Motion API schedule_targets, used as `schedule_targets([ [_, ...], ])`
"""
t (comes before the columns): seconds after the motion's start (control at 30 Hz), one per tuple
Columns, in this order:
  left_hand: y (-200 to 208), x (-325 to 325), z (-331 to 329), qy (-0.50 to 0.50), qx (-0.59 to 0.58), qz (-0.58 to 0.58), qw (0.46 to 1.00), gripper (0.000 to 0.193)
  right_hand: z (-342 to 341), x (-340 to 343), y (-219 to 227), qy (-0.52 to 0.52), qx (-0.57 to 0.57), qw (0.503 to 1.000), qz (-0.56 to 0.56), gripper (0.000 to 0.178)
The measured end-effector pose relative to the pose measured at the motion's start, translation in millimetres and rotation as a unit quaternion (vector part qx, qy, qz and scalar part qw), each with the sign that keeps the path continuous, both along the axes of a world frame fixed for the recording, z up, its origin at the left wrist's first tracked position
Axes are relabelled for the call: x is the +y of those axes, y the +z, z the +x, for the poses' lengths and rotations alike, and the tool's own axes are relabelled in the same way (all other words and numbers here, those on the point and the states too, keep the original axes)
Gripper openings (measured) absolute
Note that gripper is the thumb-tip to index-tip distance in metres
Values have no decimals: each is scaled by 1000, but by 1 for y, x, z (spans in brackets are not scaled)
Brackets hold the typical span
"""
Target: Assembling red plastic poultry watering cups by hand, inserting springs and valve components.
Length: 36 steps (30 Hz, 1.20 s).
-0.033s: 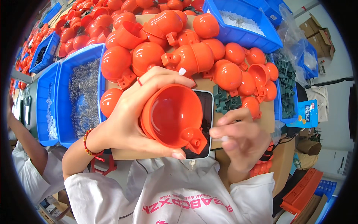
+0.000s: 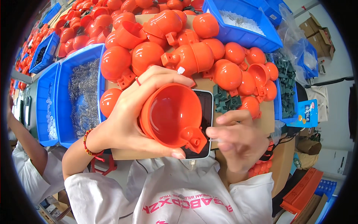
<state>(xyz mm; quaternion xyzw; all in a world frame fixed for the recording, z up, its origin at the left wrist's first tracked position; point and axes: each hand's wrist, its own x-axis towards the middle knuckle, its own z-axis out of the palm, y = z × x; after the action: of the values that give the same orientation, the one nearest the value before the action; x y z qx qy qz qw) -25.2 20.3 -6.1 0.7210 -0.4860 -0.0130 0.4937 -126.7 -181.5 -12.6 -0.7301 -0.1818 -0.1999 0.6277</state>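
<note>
My left hand (image 2: pixel 126 119) is wrapped round a red plastic cup (image 2: pixel 169 115), its round mouth turned up and its square, holed lug pointing toward my right hand. A second red rim shows just beneath, so the cups may be stacked. A small white plastic piece (image 2: pixel 181 70) sticks out by the fingers of my left hand. My right hand (image 2: pixel 240 142) is pinched close beside the lug, with a small translucent piece (image 2: pixel 214 140) at its fingertips; its kind is too small to tell. Partly hidden under the cup lies a phone (image 2: pixel 207 108).
Red cups and balls (image 2: pixel 227 74) pile up beyond my hands. Dark green plastic parts (image 2: pixel 225 100) lie by the phone. Blue bins hold metal springs (image 2: pixel 84 97), white rings (image 2: pixel 51 123), white bits (image 2: pixel 242 22) and green parts (image 2: pixel 286 86). Another person's arm (image 2: pixel 28 143) shows at left.
My right hand has shifted slightly left, bringing its fingertips and the small translucent piece nearer the cup's lug. My left hand and the cup have barely moved.
</note>
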Motion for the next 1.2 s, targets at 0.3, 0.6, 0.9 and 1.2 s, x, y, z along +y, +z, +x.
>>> schedule_targets([
  [0.3,-1,1,2,7,-36,-3,999,100,4,9,-12,-38,-80,994,-59,24],
  [0.6,-3,2,2,15,-60,-7,998,101,6,8,-12,-13,-69,996,-52,24],
  [0.9,-4,1,2,10,-53,-21,998,100,8,5,-9,-12,-57,997,-58,24],
  [1.2,-3,2,2,3,-59,-13,998,100,5,6,-5,-2,-40,997,-60,27],
])
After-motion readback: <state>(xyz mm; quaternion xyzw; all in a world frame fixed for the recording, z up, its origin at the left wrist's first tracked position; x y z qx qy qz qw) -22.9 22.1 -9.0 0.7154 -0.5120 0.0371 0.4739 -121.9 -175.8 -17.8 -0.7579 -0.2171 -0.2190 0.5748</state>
